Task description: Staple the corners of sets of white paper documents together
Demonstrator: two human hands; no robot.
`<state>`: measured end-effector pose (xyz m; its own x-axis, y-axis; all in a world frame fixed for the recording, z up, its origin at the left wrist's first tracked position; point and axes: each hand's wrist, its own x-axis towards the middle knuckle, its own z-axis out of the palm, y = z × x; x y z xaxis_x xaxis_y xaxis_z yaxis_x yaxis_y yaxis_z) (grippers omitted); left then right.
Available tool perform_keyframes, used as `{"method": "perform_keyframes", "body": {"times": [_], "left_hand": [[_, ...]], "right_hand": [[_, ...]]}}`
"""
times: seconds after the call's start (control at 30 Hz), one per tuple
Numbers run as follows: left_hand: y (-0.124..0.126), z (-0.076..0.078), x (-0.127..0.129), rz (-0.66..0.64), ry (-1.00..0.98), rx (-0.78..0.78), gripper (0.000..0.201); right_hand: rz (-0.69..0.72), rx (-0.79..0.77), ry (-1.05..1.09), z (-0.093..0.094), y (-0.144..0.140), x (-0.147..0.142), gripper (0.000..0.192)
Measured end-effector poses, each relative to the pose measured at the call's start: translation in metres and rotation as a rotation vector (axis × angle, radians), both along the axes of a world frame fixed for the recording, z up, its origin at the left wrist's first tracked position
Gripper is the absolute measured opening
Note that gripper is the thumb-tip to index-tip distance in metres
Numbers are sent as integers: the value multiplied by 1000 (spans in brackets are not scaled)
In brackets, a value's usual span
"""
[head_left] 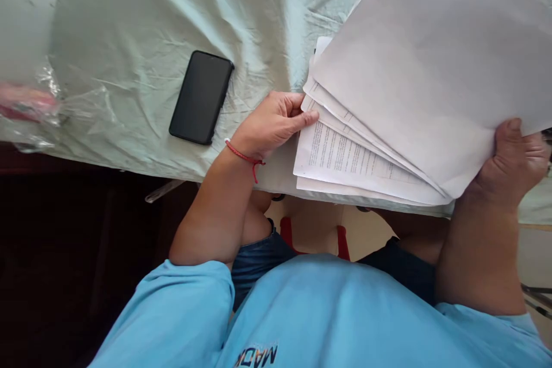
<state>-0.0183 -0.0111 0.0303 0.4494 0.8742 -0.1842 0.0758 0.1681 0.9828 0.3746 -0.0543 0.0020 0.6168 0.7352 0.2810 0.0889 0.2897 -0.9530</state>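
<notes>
Papers (414, 86) fanned between both hands

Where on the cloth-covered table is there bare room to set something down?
Bare pale green cloth lies beyond the black phone, and between it and the crinkled clear plastic wrap. The right side is crowded: fanned white paper sheets held by the left hand and right hand.
</notes>
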Motion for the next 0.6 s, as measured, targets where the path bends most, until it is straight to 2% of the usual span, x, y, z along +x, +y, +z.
{"method": "perform_keyframes", "body": {"times": [0.17,0.27,0.43,0.6], "left_hand": [[4,-8,-7,-158,-89,6,20],[5,-12,-10,-159,-76,52,19],[6,-14,-14,-31,-35,158,25],[9,-15,-8,212,-90,331,27]], "right_hand": [[4,-37,-16,-1,0,1,48],[38,-22,4,-4,2,6,48],[212,53,44,-5,5,17,39],[229,175,-19,3,5,19,48]]}}
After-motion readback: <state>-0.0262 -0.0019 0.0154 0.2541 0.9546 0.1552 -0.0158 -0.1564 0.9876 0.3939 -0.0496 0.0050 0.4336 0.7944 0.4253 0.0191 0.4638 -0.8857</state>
